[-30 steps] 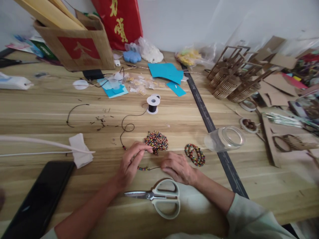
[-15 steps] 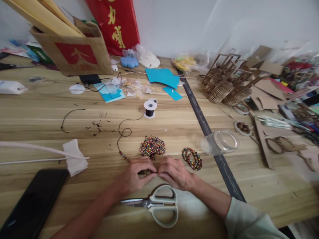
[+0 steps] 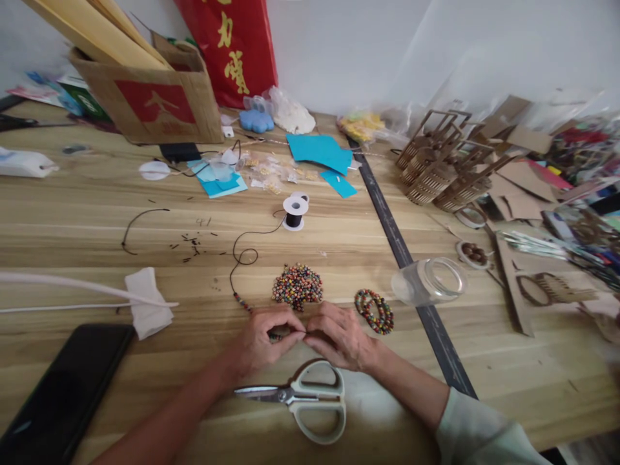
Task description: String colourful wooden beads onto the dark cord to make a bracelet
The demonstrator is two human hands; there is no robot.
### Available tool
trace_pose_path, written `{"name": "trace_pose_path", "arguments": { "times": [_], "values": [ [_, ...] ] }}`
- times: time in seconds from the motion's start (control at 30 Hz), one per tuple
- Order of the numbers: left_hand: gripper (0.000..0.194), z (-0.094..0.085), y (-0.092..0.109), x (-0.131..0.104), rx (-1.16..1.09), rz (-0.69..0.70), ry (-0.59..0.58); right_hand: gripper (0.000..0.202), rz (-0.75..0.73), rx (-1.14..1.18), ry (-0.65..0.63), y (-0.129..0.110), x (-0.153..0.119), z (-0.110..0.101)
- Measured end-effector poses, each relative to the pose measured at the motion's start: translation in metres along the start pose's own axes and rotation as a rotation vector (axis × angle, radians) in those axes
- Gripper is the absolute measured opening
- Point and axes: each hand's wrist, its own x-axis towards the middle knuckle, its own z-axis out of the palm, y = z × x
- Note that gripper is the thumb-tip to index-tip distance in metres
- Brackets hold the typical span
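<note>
My left hand (image 3: 271, 332) pinches the black cord, with threaded beads (image 3: 242, 301) trailing out behind its fingers. Fingertip to fingertip with it, my right hand (image 3: 336, 336) is closed in a pinch; what it holds is too small to make out. Just beyond both hands lies a heap of multicoloured beads (image 3: 298, 285). The black cord (image 3: 233, 258) loops back to a white spool (image 3: 294, 213). Coiled bead bracelets (image 3: 374, 311) rest right of my right hand. Scissors (image 3: 314, 395) with pale handles lie below my hands, blades pointing left.
A clear jar (image 3: 429, 281) lies on its side across a dark strip (image 3: 440, 342) at right. At left are a black phone (image 3: 68, 394), a folded tissue (image 3: 148, 303) and a white cable. Small wooden baskets (image 3: 436, 168), blue paper (image 3: 317, 152) and a cardboard box (image 3: 155, 106) stand or lie farther back.
The view has shifted slightly, so the background sits a little farther right. Both hands stay together in nearly the same pose.
</note>
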Motion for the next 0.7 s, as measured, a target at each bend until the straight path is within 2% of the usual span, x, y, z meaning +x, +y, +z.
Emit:
{"name": "trace_pose_path", "arguments": {
  "times": [0.43,0.7],
  "values": [
    [0.009,0.0029,-0.002,-0.0002,0.023,0.02,-0.005,0.01,-0.032,-0.051,-0.029,0.0012,-0.0021,0.0018],
    [0.008,0.0017,-0.0021,0.0017,0.06,-0.006,-0.008,0.011,0.021,-0.049,-0.016,0.0012,-0.0037,0.0002]
  ]
}}
